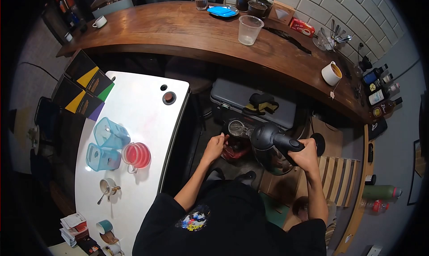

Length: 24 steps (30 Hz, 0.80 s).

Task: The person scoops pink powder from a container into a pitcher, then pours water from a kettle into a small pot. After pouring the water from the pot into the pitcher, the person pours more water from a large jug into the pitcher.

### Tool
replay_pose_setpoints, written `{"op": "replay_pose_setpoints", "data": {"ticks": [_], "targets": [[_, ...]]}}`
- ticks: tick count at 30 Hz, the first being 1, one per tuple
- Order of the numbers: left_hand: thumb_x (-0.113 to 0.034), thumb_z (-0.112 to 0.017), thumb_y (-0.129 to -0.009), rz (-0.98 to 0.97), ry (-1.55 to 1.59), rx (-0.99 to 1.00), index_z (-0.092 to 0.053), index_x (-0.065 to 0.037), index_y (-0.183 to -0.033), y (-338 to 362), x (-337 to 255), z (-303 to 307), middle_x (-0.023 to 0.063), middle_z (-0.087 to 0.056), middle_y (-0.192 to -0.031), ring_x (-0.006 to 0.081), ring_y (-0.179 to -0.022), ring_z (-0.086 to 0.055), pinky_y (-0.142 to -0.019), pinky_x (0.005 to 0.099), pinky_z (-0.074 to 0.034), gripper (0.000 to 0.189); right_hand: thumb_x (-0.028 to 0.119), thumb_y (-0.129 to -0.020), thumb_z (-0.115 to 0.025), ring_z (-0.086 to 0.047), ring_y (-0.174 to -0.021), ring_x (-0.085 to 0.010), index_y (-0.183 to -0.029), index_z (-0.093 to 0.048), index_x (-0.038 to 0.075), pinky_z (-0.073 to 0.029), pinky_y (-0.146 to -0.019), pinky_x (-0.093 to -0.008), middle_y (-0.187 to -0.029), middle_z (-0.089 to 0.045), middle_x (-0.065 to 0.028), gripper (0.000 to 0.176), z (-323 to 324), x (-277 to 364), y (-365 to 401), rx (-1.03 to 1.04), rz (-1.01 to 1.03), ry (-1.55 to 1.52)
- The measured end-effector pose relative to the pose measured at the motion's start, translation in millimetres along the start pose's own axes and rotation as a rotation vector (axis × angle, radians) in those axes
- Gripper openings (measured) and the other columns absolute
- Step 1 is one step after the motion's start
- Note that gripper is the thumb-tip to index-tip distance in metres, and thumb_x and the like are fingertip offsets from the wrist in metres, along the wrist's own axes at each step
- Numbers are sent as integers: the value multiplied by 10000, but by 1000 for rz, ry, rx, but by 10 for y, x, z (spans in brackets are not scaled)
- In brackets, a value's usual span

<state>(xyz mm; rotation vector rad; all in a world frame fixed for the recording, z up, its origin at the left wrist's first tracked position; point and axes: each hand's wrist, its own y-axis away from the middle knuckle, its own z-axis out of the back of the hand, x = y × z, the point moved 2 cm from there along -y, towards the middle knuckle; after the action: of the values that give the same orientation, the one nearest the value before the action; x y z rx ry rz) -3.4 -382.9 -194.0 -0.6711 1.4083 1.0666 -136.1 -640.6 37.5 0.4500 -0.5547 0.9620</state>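
Note:
My right hand (304, 154) is wrapped round the handle of a black kettle (263, 137), which is tilted to the left. Its spout is over a round metal strainer (236, 128), and what looks like clear water shows between them. Below the strainer is a vessel with red contents (235, 148), partly hidden. My left hand (216, 145) is closed at the left side of this vessel; what its fingers grip is too small to make out.
A white table (147, 91) on the left bears blue containers (108, 134), a glass jug of red liquid (136, 155) and cups. Ahead curves a wooden counter (178, 28) with a plastic cup (250, 30) and a mug (331, 73). A grey case (219, 93) stands beneath it.

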Motion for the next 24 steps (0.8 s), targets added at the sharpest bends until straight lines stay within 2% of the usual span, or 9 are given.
{"op": "replay_pose_setpoints", "data": {"ticks": [15, 24], "targets": [[-366, -360, -1049, 6, -20, -1, -620, 19, -756, 53, -94, -44, 68, -571, -581, 147, -538, -558, -528, 323, -418, 549, 128, -586, -718, -654, -558, -185, -776, -741, 18, -491, -571, -315, -589, -651, -111, 221, -2, -47, -3, -12, 26, 14], [-373, -375, -1048, 37, 58, 6, -605, 3, -755, 74, -145, -81, 36, -551, -578, 114, -528, -529, -508, 296, -407, 529, 130, -600, -705, -602, -497, -153, -655, -677, -6, -455, -531, -312, -514, -592, -91, 149, -11, -2, 20, 2, 34, -36]]}}
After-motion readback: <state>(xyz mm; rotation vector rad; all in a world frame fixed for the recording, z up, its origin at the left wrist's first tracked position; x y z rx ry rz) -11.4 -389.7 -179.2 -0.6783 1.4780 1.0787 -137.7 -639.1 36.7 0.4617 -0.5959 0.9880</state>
